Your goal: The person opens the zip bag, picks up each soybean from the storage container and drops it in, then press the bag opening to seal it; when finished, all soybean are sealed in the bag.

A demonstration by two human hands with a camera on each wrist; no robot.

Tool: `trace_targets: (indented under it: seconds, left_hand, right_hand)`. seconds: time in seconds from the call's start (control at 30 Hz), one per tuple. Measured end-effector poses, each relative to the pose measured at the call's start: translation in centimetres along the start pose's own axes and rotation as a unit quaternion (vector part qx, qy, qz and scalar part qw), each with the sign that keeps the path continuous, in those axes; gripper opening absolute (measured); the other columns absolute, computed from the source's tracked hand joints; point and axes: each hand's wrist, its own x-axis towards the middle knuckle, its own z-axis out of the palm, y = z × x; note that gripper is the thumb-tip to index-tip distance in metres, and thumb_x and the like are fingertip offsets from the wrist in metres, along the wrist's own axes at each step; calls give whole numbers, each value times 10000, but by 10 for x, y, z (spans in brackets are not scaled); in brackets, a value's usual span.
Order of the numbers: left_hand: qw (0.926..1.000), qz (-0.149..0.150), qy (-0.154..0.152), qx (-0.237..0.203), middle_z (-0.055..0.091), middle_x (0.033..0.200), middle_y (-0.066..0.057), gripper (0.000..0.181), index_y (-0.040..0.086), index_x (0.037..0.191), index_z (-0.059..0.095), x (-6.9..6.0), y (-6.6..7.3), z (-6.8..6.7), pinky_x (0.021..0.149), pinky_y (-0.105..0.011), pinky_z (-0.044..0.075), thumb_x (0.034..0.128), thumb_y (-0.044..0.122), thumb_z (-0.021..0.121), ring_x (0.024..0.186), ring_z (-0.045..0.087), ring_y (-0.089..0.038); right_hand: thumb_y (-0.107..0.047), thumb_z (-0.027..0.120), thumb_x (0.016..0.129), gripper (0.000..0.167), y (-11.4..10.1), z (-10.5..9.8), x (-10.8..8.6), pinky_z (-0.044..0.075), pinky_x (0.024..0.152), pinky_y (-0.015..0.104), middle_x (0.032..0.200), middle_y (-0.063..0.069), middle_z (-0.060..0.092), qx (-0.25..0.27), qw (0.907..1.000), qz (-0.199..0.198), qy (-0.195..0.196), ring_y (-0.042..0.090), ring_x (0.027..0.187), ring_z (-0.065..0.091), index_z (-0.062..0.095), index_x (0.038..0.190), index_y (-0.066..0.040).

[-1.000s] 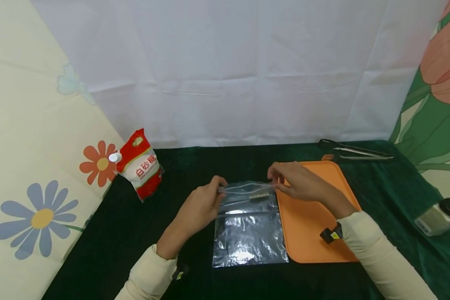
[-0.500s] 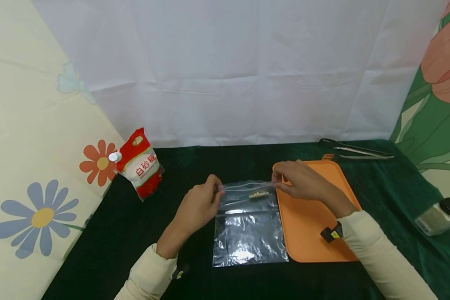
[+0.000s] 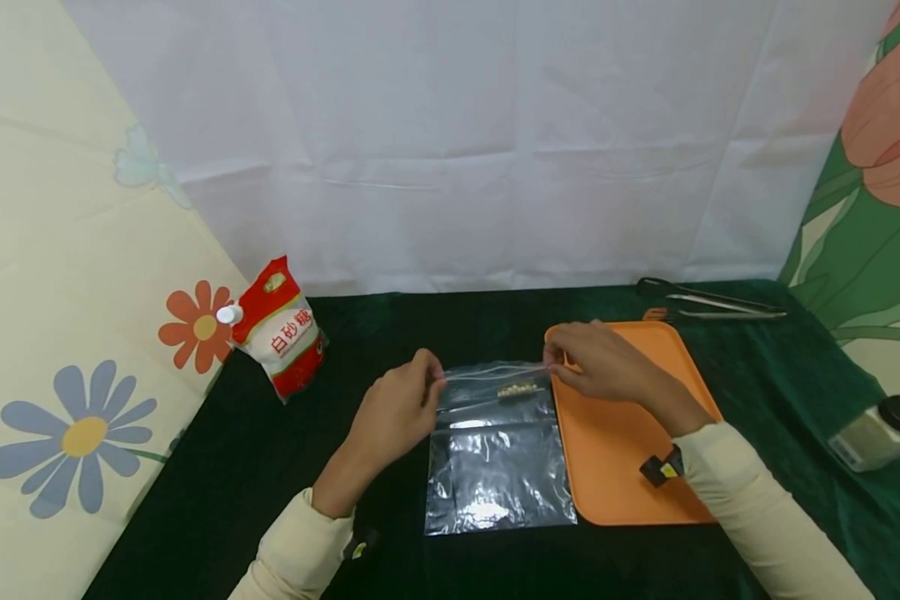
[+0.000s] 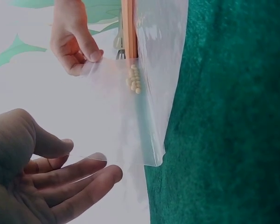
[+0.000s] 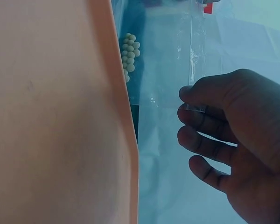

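A clear zip bag [image 3: 498,475] lies flat on the dark green cloth, its zip edge toward the far side. My left hand [image 3: 397,412] pinches the left end of that edge between thumb and fingers. At the other end my right hand [image 3: 600,362] pinches the right corner, thumb against index finger, as the right wrist view shows. Small pale round beads [image 5: 130,53] sit clustered inside the bag just below the zip; in the left wrist view the beads [image 4: 134,79] show through the lifted plastic.
An orange tray [image 3: 607,475] lies right of the bag, under my right forearm. A red and white sugar bag [image 3: 292,333] with a white cap stands at the back left. Tongs [image 3: 720,304] lie behind the tray. A black-lidded jar [image 3: 873,437] is far right.
My left hand has shifted slightly left with its end of the zip edge. My right hand has moved slightly right, then stayed. The beads show more clearly.
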Motion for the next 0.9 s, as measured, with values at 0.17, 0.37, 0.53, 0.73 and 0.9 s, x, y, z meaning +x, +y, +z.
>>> trace_targets:
  seconds: [0.17, 0.37, 0.53, 0.73, 0.9]
  left_hand:
    - [9995, 183, 193, 158, 528, 773, 60, 142, 148, 1015, 570, -1, -1, 0, 482, -230, 458, 947, 139, 694, 571, 503, -58]
    - [9987, 305, 329, 253, 526, 795, 56, 133, 149, 978, 582, -2, -1, 2, 476, -231, 445, 931, 124, 704, 578, 493, -59]
    - [9980, 374, 446, 245, 519, 797, 55, 131, 153, 956, 592, -1, -2, 2, 463, -231, 430, 912, 106, 706, 567, 479, -59]
    - [9982, 364, 430, 210, 517, 813, 45, 135, 147, 950, 599, -2, 0, 0, 453, -238, 426, 894, 91, 707, 560, 471, -62]
    - [9980, 391, 438, 212, 518, 815, 40, 126, 142, 947, 599, -2, 1, -1, 454, -244, 424, 895, 91, 702, 563, 470, -69]
  right_hand:
    - [-224, 696, 952, 128, 0, 2, 0, 347, 711, 345, 860, -132, 526, -67, 10000, 1, 27, 96, 738, 462, 582, 921, -271]
    - [-244, 680, 954, 128, 1, 4, 0, 320, 711, 347, 844, -98, 532, -159, 9998, -107, 101, 100, 750, 448, 565, 902, -267]
    - [-225, 667, 941, 118, 0, 5, 0, 307, 705, 343, 847, -63, 549, -195, 9990, -296, 255, 101, 773, 445, 564, 893, -255]
    - [-200, 653, 926, 106, -3, 6, 1, 299, 703, 342, 842, -51, 547, -237, 9983, -392, 359, 109, 787, 450, 567, 879, -243]
    - [-216, 658, 949, 87, -4, 6, 1, 332, 725, 347, 880, -64, 562, -279, 9988, -286, 275, 121, 817, 466, 586, 907, -240]
